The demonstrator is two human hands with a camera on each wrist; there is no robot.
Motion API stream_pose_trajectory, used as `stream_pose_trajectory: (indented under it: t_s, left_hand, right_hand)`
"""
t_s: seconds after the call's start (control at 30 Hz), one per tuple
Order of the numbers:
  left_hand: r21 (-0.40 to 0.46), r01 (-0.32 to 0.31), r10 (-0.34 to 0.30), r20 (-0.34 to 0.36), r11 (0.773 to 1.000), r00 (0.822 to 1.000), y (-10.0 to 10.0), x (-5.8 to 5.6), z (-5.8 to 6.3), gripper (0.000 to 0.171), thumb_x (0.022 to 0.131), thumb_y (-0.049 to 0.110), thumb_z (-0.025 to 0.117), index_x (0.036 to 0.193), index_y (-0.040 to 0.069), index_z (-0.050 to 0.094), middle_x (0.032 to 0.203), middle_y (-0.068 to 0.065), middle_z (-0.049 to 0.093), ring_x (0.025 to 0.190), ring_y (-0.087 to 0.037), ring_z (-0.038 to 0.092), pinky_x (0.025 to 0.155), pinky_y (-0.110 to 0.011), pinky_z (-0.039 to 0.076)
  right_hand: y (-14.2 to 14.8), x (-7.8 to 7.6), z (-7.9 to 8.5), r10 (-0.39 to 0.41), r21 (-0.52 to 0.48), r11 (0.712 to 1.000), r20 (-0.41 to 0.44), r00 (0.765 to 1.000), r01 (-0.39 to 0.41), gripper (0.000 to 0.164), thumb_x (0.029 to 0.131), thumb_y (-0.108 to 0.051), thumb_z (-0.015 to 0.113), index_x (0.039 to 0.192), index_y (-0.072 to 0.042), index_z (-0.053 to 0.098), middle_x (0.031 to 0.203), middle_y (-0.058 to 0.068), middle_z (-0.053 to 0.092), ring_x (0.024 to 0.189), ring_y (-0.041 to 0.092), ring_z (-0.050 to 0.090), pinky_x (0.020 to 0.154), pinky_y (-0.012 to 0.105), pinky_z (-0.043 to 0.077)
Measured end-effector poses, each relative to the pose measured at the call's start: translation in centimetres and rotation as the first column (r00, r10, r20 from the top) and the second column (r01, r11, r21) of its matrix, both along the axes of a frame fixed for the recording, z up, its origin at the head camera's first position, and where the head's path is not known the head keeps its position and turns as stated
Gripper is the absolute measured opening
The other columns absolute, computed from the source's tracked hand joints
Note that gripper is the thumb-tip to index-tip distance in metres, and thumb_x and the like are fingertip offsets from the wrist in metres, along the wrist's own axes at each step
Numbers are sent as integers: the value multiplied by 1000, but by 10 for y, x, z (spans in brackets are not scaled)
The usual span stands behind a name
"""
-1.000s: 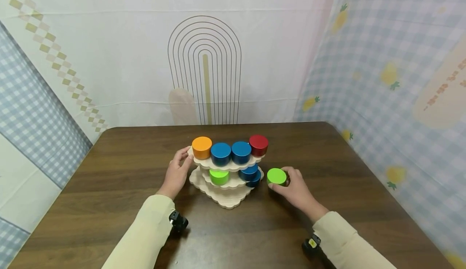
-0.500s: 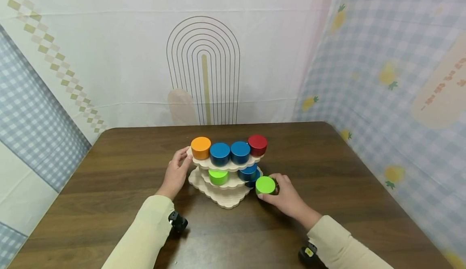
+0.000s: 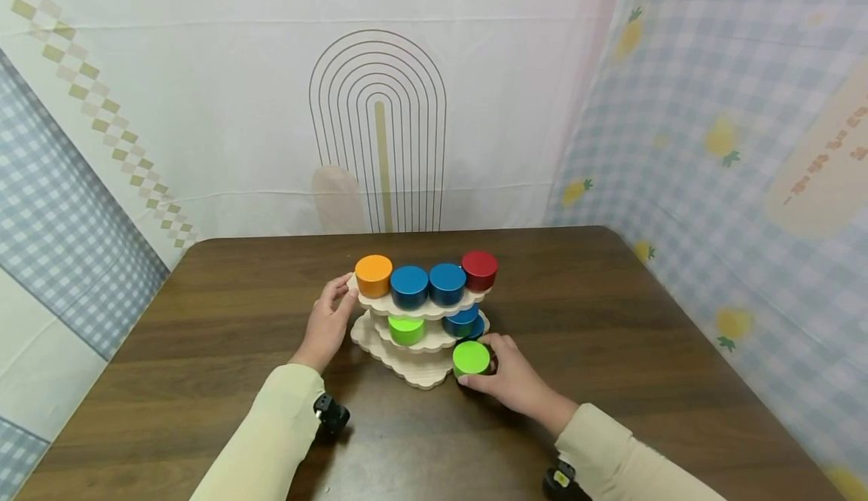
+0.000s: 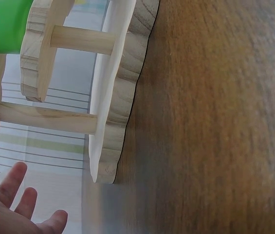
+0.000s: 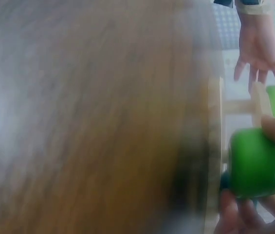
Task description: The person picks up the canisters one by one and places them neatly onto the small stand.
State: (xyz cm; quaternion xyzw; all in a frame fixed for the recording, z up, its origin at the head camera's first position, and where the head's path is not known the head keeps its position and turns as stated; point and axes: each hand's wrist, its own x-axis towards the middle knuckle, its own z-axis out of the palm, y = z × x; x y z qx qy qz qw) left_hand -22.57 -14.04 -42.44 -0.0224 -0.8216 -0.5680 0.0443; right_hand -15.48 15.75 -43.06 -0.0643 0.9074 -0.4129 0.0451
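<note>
A three-tier wooden stand [image 3: 422, 371] with scalloped edges is on the table. My left hand [image 3: 325, 331] pinches the left edge of its top tier, the other fingers [image 4: 26, 202] spread loosely below. In my right hand [image 3: 517, 382], a green round block [image 3: 471, 358] is held between thumb and fingers, over the right front edge of the bottom tier. The right wrist view shows this held block [image 5: 255, 163] beside the tiers, a gap under it. An orange block [image 3: 374, 276], two blue blocks [image 3: 410, 288] and a red block [image 3: 479, 271] stand on the top tier.
Another green block [image 3: 406, 330] and a blue block [image 3: 460, 321] sit on the middle tier. A further blue block [image 3: 478, 328] is partly hidden lower at the right. The dark wooden table [image 3: 258, 290] ends at a patterned cloth [image 3: 502, 109] behind.
My right hand has carried the green block left and towards me, from beside the stand to over the bottom tier's right front edge. The left hand stays at the top tier.
</note>
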Motion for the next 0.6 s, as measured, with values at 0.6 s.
stream_pose_trajectory:
  t_s: [0.6]
  left_hand:
    - [4, 8, -8, 18, 1000, 1000, 0, 0, 0, 52, 102, 41, 43, 146, 15, 37, 142, -17, 43, 134, -34, 31, 109, -59, 22]
  right_hand:
    - [-26, 1, -4, 73, 21, 997, 6, 997, -73, 64, 74, -31, 84, 119, 0, 51, 108, 12, 49, 93, 23, 49, 80, 38, 46]
